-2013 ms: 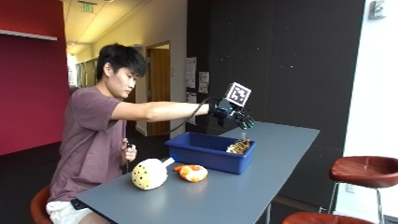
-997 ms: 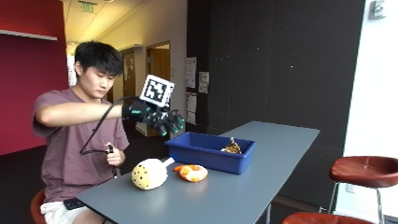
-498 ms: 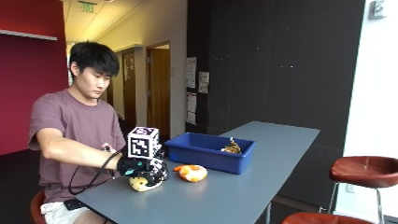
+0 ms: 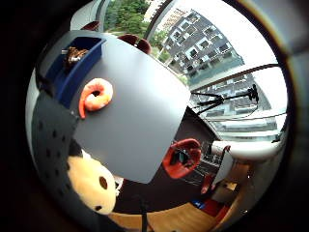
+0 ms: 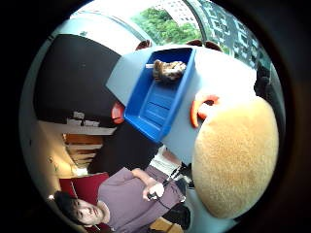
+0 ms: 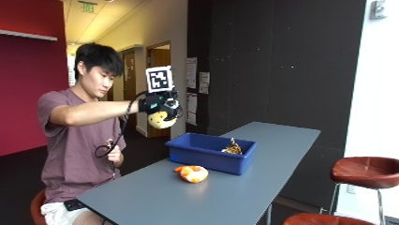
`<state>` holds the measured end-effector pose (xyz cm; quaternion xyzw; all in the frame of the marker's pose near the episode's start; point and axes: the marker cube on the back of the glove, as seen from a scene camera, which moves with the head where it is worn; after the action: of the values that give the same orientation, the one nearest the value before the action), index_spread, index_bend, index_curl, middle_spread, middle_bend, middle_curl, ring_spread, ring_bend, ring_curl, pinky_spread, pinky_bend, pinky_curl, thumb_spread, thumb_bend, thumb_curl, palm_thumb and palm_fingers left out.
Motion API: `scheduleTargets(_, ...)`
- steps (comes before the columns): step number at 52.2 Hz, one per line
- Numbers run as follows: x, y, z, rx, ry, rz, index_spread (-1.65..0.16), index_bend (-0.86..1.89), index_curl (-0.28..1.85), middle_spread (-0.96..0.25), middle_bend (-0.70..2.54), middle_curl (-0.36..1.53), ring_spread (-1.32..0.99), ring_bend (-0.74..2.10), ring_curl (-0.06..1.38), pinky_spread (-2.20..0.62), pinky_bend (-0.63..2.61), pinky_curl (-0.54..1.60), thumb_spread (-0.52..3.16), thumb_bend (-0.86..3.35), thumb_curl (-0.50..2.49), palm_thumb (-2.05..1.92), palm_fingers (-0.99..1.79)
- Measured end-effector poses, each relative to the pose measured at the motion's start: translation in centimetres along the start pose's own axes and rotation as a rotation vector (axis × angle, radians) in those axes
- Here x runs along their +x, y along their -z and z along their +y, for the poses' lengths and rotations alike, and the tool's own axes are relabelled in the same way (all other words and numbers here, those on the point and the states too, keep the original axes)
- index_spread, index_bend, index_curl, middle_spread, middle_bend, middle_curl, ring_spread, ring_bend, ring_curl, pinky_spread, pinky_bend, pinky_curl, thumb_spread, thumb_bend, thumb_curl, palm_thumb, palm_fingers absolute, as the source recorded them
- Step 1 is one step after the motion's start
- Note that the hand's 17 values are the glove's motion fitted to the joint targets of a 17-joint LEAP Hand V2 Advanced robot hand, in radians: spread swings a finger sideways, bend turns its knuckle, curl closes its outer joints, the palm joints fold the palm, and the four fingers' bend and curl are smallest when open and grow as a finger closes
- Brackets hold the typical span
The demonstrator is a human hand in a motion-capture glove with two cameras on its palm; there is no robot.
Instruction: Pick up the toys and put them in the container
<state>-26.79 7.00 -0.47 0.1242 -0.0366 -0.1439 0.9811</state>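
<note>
Your right hand (image 6: pixel 159 104) grips the round yellow plush toy (image 6: pixel 161 119), held up in the air w/ fingers curled round it. Below & just ahead of that hand sits the blue container (image 6: pixel 210 152) w/ a brown toy (image 6: pixel 232 149) inside. Orange shrimp toy (image 6: pixel 192 173) lies on the table (image 6: pixel 262 187) beside the container, well under your hand.

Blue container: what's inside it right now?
One brown striped toy lies at the far end of the blue container. The near wall hides part of the floor in the outside view; the thumb-side palm view shows nothing else inside.
</note>
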Motion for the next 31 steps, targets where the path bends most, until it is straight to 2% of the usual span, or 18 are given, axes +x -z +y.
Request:
scheduleTargets(4,-2.7,1.7,-1.5,0.037,0.123,0.051,-0.39,0.92,0.55,-0.21,1.17,0.74,-0.36,1.33,0.72,-0.32,1.13,0.52,0.55,0.10,0.77,0.59,1.06)
scheduleTargets(7,-4.8,2.2,-2.8,0.049,0.157,0.080,-0.39,0.94,0.58,-0.20,1.18,0.75,-0.36,1.35,0.73,-0.32,1.14,0.54,0.52,0.10,0.79,0.59,1.04)
scheduleTargets(9,-6.5,2.3,-3.9,0.052,0.082,0.083,-0.39,0.95,0.60,-0.20,1.19,0.76,-0.36,1.36,0.73,-0.32,1.15,0.55,0.50,0.09,0.81,0.59,1.03)
scheduleTargets(12,-10.2,2.0,-6.1,0.052,-0.111,0.069,-0.38,0.96,0.64,-0.20,1.21,0.78,-0.36,1.38,0.74,-0.32,1.16,0.56,0.47,0.08,0.83,0.60,1.00)
scheduleTargets(13,-11.4,1.7,-6.7,0.051,-0.123,0.069,-0.38,0.96,0.65,-0.20,1.21,0.78,-0.36,1.39,0.74,-0.32,1.16,0.56,0.47,0.08,0.83,0.60,1.00)
scheduleTargets(23,-20.1,-1.7,-8.9,0.008,0.261,0.086,-0.38,0.97,0.74,-0.19,1.25,0.81,-0.35,1.43,0.75,-0.32,1.19,0.59,0.41,0.05,0.89,0.61,0.96)
scheduleTargets(31,-23.5,-4.4,-10.4,0.005,0.361,0.092,-0.38,0.95,0.82,-0.20,1.24,0.83,-0.34,1.46,0.75,-0.32,1.22,0.62,0.38,0.04,0.94,0.63,0.90)
